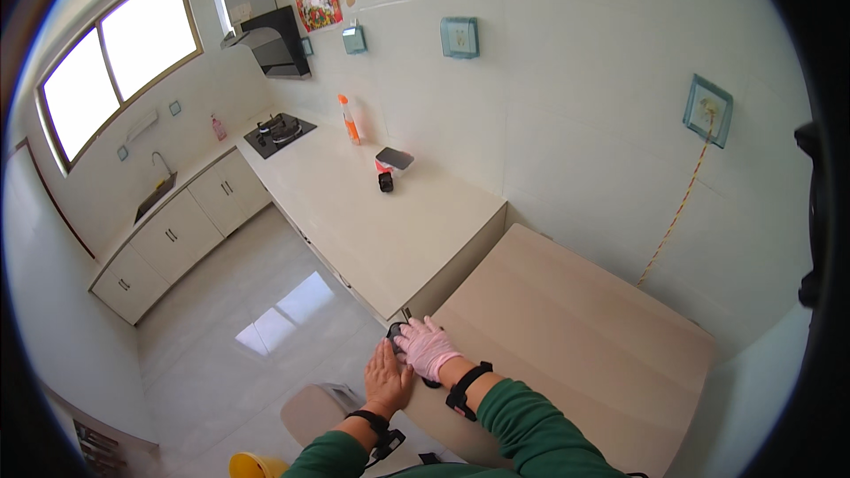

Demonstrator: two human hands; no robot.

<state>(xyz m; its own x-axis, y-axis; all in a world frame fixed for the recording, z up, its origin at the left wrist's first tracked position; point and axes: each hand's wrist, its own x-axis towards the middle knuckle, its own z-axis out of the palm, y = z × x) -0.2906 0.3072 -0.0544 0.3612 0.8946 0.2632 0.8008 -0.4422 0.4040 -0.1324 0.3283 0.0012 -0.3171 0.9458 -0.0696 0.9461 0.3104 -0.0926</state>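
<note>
My left hand [387, 380] is bare and rests at the near left corner of the light wood tabletop [575, 327]. Its fingers lie stretched out, with the tips beside a small dark object [395, 330]. My right hand [427, 349] wears a thin pink glove and is bent over that dark object, gripping it against the table's edge. Fingers and glove cover most of the object, so its kind is hidden. Both wrists carry black straps below green sleeves.
A pale counter [416, 230] runs away beyond the table, bearing an orange spray bottle [349, 120], a dark flat item [395, 158], a small black item [385, 182] and a gas hob [279, 133]. Near my left stand a beige seat [310, 416] and a yellow bucket [257, 466].
</note>
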